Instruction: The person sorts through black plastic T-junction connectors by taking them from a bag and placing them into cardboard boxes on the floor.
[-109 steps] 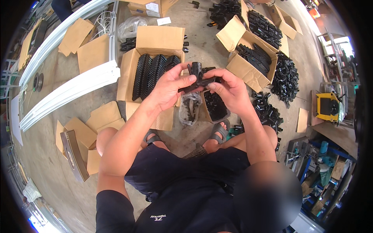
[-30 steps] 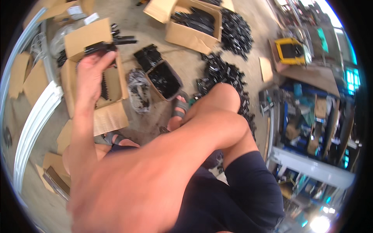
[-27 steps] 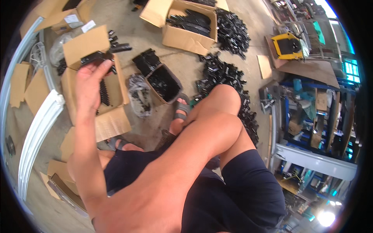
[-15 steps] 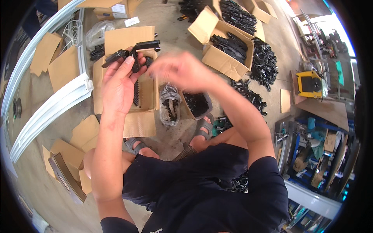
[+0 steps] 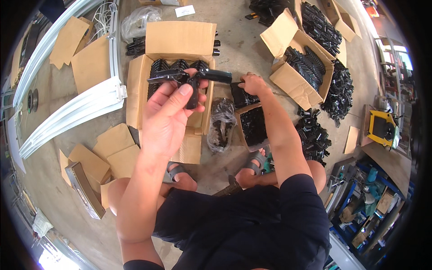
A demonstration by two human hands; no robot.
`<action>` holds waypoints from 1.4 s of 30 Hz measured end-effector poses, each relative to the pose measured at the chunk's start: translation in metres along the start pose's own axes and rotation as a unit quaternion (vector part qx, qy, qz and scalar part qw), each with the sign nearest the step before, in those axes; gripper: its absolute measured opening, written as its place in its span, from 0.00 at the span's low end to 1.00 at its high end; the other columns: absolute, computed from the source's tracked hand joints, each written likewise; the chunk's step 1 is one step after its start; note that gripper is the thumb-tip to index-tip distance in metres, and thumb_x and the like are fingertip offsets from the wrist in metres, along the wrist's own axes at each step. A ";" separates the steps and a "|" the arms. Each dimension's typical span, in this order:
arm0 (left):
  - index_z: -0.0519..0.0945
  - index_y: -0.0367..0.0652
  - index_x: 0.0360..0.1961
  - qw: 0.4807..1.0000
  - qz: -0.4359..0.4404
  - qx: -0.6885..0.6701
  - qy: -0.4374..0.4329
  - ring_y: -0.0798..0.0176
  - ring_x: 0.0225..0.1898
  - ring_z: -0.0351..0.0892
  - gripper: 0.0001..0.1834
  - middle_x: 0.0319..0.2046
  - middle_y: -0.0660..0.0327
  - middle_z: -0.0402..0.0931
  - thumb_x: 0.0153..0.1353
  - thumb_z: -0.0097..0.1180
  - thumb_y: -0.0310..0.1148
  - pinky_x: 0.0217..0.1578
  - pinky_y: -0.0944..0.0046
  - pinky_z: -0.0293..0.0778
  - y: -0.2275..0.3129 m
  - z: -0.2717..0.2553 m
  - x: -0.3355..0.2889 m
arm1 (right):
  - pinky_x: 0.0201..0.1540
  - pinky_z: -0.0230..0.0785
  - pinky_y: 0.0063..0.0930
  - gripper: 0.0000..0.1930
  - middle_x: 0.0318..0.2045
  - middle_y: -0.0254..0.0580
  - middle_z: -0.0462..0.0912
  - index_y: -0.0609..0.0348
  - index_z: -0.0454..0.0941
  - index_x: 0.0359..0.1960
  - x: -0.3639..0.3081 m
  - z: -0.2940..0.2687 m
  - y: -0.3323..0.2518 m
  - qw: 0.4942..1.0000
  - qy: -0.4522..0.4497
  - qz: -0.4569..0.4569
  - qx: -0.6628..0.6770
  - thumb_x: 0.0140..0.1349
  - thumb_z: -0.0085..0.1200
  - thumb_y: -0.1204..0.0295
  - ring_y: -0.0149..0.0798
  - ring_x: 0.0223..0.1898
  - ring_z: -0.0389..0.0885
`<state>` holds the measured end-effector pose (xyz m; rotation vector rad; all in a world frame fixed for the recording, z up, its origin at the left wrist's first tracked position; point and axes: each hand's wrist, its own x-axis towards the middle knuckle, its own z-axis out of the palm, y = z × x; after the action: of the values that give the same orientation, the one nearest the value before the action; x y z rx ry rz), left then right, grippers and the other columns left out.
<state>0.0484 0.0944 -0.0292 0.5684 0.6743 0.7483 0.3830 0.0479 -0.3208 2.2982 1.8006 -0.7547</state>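
My left hand point(image 5: 168, 105) grips a black bracket point(image 5: 192, 92) with several arms, holding it up over an open cardboard box point(image 5: 134, 96). Inside that box, black parts point(image 5: 180, 65) stand in rows. Further right, my right hand point(image 5: 254, 84) reaches down to a small dark container of black pieces point(image 5: 240, 95), its fingers bent together at the container's edge. Whatever lies between those fingertips is too small to make out. Closer to my feet are a tub of small black pieces point(image 5: 253, 126) and a clear plastic bag point(image 5: 222, 126) with dark bits in it.
Another cardboard box point(image 5: 294, 87) at the far right holds stacked black parts. Heaps of black parts point(image 5: 338, 96) lie beside it. White rails point(image 5: 74, 114) and flattened cardboard point(image 5: 92, 56) are on the left. A yellow-framed device point(image 5: 382, 128) stands at the right.
My right hand has left the bracket's side and gone right and down to the small container. My left hand still holds the bracket. The whole view has shifted.
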 end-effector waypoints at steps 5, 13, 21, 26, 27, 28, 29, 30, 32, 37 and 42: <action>0.77 0.39 0.61 0.999 -0.024 0.029 0.011 0.63 0.45 0.83 0.19 0.50 0.54 0.83 0.70 0.58 0.30 0.45 0.62 0.79 -0.007 0.004 0.001 | 0.58 0.72 0.50 0.20 0.55 0.48 0.81 0.45 0.85 0.48 0.008 -0.029 0.003 0.991 -0.109 0.010 0.081 0.58 0.64 0.50 0.51 0.59 0.78; 0.80 0.40 0.55 1.000 -0.001 -0.022 0.003 0.61 0.42 0.85 0.20 0.48 0.59 0.82 0.72 0.57 0.45 0.40 0.59 0.81 -0.016 0.011 -0.002 | 0.56 0.73 0.46 0.21 0.50 0.43 0.83 0.53 0.79 0.53 -0.019 0.002 0.003 0.973 0.032 -0.105 -0.204 0.59 0.64 0.62 0.48 0.55 0.80; 0.78 0.42 0.59 0.999 0.046 0.003 -0.020 0.65 0.41 0.84 0.22 0.49 0.58 0.83 0.72 0.58 0.46 0.39 0.63 0.81 -0.008 0.015 -0.022 | 0.54 0.74 0.41 0.17 0.45 0.49 0.83 0.60 0.80 0.50 -0.071 -0.076 -0.042 0.980 0.164 -0.108 0.038 0.62 0.61 0.66 0.50 0.50 0.82; 0.77 0.44 0.61 0.990 0.057 0.116 -0.059 0.66 0.48 0.84 0.20 0.54 0.58 0.83 0.73 0.57 0.38 0.43 0.64 0.80 -0.014 0.018 -0.021 | 0.47 0.75 0.34 0.21 0.39 0.47 0.81 0.64 0.79 0.55 -0.167 -0.202 -0.107 0.947 0.178 -0.088 0.252 0.62 0.63 0.70 0.42 0.41 0.82; 0.78 0.44 0.61 0.987 0.061 0.137 -0.065 0.67 0.48 0.83 0.19 0.54 0.58 0.83 0.72 0.59 0.36 0.43 0.65 0.80 -0.016 0.021 -0.021 | 0.47 0.74 0.31 0.21 0.38 0.44 0.80 0.64 0.79 0.57 -0.191 -0.213 -0.115 0.914 0.187 -0.136 0.333 0.62 0.64 0.72 0.38 0.40 0.80; 0.78 0.43 0.61 0.986 0.052 0.140 -0.075 0.68 0.49 0.83 0.19 0.53 0.60 0.84 0.71 0.60 0.33 0.43 0.67 0.79 -0.018 0.022 -0.023 | 0.46 0.73 0.28 0.22 0.36 0.41 0.78 0.63 0.78 0.58 -0.215 -0.222 -0.126 0.871 0.191 -0.186 0.412 0.62 0.65 0.74 0.34 0.39 0.78; 0.78 0.43 0.61 0.986 0.058 0.135 -0.080 0.68 0.49 0.83 0.19 0.53 0.60 0.84 0.71 0.60 0.33 0.43 0.67 0.79 -0.015 0.024 -0.028 | 0.46 0.72 0.28 0.23 0.36 0.37 0.77 0.62 0.78 0.59 -0.246 -0.238 -0.145 0.867 0.211 -0.200 0.404 0.61 0.65 0.76 0.31 0.39 0.77; 0.78 0.43 0.61 0.982 0.058 0.149 -0.102 0.69 0.49 0.82 0.19 0.51 0.61 0.84 0.70 0.60 0.33 0.43 0.67 0.79 -0.014 0.025 -0.034 | 0.45 0.73 0.28 0.23 0.36 0.38 0.78 0.62 0.78 0.58 -0.264 -0.238 -0.153 0.862 0.231 -0.216 0.395 0.59 0.67 0.76 0.32 0.39 0.78; 0.78 0.43 0.61 0.977 0.059 0.161 -0.130 0.70 0.49 0.82 0.19 0.50 0.63 0.84 0.70 0.60 0.33 0.43 0.67 0.79 -0.018 0.031 -0.041 | 0.43 0.74 0.28 0.24 0.36 0.40 0.79 0.60 0.79 0.57 -0.288 -0.235 -0.161 0.865 0.262 -0.237 0.358 0.58 0.69 0.76 0.35 0.36 0.79; 0.81 0.37 0.54 0.963 0.041 0.189 -0.187 0.68 0.44 0.82 0.16 0.43 0.62 0.84 0.68 0.63 0.31 0.46 0.64 0.80 -0.027 0.036 -0.063 | 0.41 0.76 0.30 0.24 0.40 0.43 0.82 0.58 0.80 0.57 -0.318 -0.224 -0.177 0.855 0.289 -0.255 0.347 0.57 0.69 0.75 0.41 0.36 0.82; 0.80 0.35 0.58 0.958 0.062 0.199 -0.196 0.68 0.49 0.82 0.19 0.47 0.61 0.84 0.67 0.63 0.27 0.55 0.63 0.78 -0.024 0.038 -0.080 | 0.41 0.78 0.35 0.25 0.45 0.45 0.83 0.57 0.80 0.58 -0.327 -0.214 -0.180 0.847 0.334 -0.292 0.292 0.56 0.69 0.75 0.49 0.40 0.84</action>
<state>0.0419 0.0104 0.0069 1.1047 0.4193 0.5907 0.2250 -0.1030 0.0497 2.5868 3.0487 -0.6774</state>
